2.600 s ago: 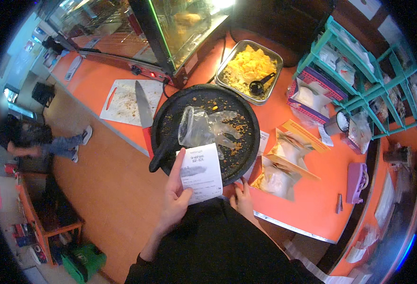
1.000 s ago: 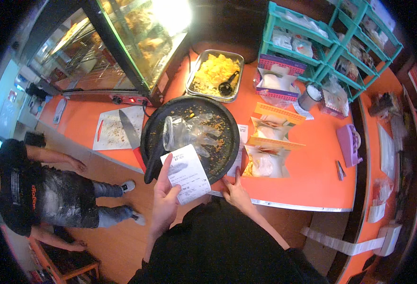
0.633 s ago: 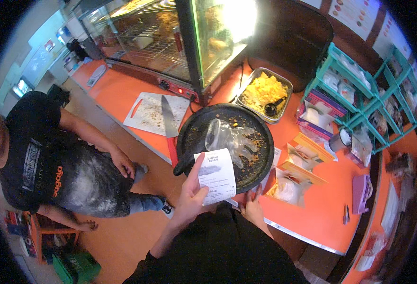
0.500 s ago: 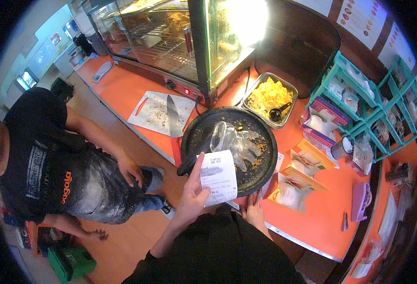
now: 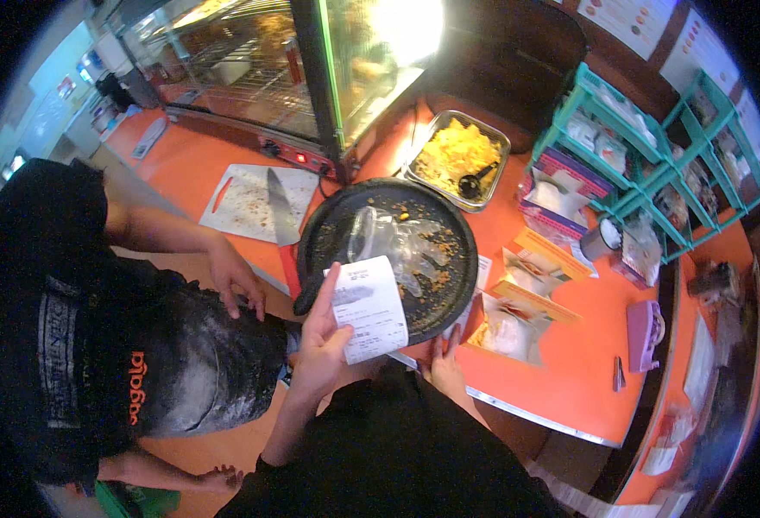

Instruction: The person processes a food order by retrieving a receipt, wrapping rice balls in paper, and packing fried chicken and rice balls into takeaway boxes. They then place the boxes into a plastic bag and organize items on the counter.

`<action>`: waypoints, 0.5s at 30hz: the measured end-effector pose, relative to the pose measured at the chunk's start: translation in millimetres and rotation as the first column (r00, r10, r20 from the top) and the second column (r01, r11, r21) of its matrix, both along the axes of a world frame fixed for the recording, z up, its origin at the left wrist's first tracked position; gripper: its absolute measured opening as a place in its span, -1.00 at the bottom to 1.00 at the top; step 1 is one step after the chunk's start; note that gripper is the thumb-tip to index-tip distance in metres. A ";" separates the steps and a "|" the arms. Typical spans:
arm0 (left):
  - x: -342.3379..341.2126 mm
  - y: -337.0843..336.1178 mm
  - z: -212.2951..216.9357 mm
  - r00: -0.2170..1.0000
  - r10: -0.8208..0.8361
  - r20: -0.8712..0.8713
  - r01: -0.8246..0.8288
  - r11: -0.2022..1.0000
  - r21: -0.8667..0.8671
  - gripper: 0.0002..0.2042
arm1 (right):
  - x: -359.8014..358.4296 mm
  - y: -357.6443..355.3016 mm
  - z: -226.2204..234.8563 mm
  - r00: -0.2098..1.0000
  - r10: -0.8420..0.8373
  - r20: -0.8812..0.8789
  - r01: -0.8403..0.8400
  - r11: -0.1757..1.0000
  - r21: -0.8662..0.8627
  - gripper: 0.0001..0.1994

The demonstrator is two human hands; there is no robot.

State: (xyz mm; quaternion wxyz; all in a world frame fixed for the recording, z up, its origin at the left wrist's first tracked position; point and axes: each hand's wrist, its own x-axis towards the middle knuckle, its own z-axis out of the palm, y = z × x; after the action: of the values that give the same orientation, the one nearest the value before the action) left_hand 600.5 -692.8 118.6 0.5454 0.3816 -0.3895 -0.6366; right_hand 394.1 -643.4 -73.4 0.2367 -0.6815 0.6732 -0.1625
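My left hand (image 5: 321,350) is closed on a printed paper receipt (image 5: 368,311), thumb across its front and index finger along its edge. The paper overlaps the near rim of a wide, black, round stone mortar (image 5: 463,285). In the mortar lie a crumpled clear plastic glove (image 5: 397,246) and scattered brown crumbs. A dark, rounded pestle-like piece (image 5: 309,298) rests at its left rim, partly behind my left hand. My right hand (image 5: 444,367) is at the counter's near edge, just below the mortar, fingers apart and holding nothing visible.
A co-worker in a dusty dark apron (image 5: 211,371) stands close at left. A red-handled knife (image 5: 280,203) lies over a white cutting board (image 5: 246,211). Around are a lit display cabinet (image 5: 302,86), a yellow food tray (image 5: 457,160), open food boxes (image 5: 511,332) and teal baskets (image 5: 583,142).
The view has shifted, so the counter items sit further left and slightly higher. The co-worker appears nearer. My left hand keeps hold of the receipt; my right hand stays by the counter edge.
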 end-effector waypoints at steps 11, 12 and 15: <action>-10.2 -5.6 2.0 0.996 -0.022 -0.088 0.029 0.996 0.081 -0.30 | -4.6 -1.8 8.3 0.995 -0.048 0.093 0.048 0.999 0.006 -0.17; -12.0 -6.7 2.0 0.993 -0.028 -0.115 0.038 0.996 0.086 -0.31 | -5.8 -1.4 7.1 0.994 -0.058 0.093 0.057 0.998 0.009 -0.18; -16.8 -10.7 2.1 0.996 -0.039 -0.084 0.045 0.996 0.075 -0.31 | -10.2 1.1 0.6 0.990 -0.035 0.136 0.045 0.996 -0.072 -0.19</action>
State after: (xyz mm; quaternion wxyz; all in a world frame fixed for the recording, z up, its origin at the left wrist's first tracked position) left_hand 583.7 -703.4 120.7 0.5325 0.3673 -0.3501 -0.6775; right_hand 383.9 -642.3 -72.8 0.2524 -0.6638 0.6626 -0.2381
